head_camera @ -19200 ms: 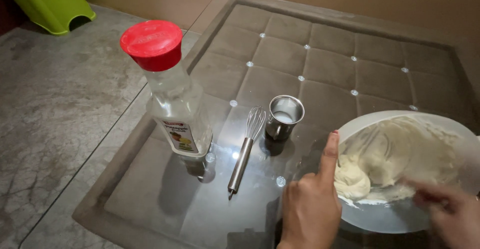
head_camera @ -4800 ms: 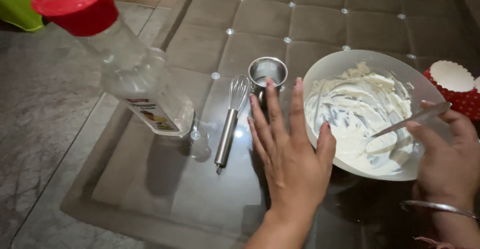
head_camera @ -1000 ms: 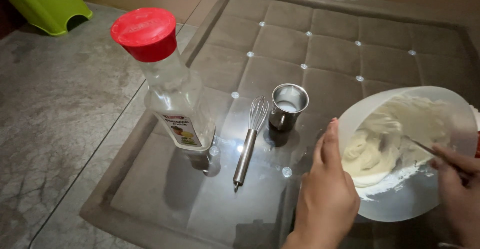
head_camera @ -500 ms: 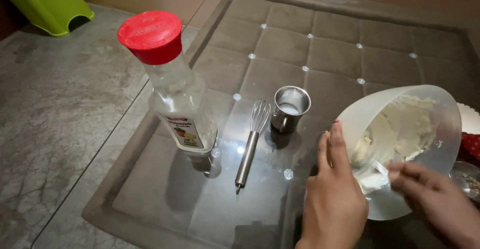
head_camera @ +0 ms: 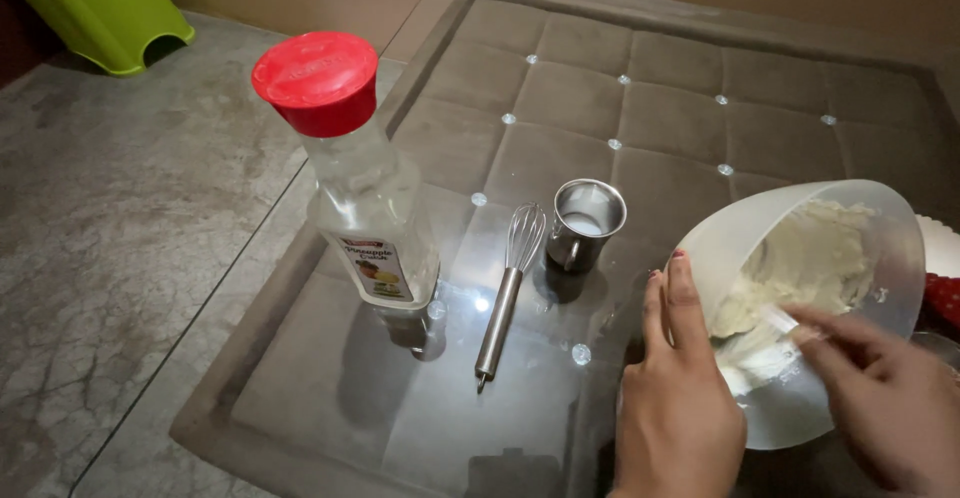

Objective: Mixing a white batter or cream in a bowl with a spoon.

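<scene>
- Head view: the left hand (head_camera: 678,398) presses flat, fingers together, against the outer wall of a tilted white bowl (head_camera: 880,228) of pale dough (head_camera: 800,268) near the glass table's (head_camera: 330,418) right edge.
- The right hand (head_camera: 885,398) (blurred) pinches a thin utensil (head_camera: 778,320) in the dough.
- Mid-table: a whisk (head_camera: 505,298), a steel cup (head_camera: 585,223), and a red-capped clear bottle (head_camera: 365,218).

2 bare hands in view. Left hand (head_camera: 678,398): no glove, no ring or watch seen; red polish on the fingernails, visible at 2 fingertips. Right hand (head_camera: 880,398): motion-blurred, no glove; nails and any jewellery cannot be made out. No sleeve visible on either forearm within the picture.
</scene>
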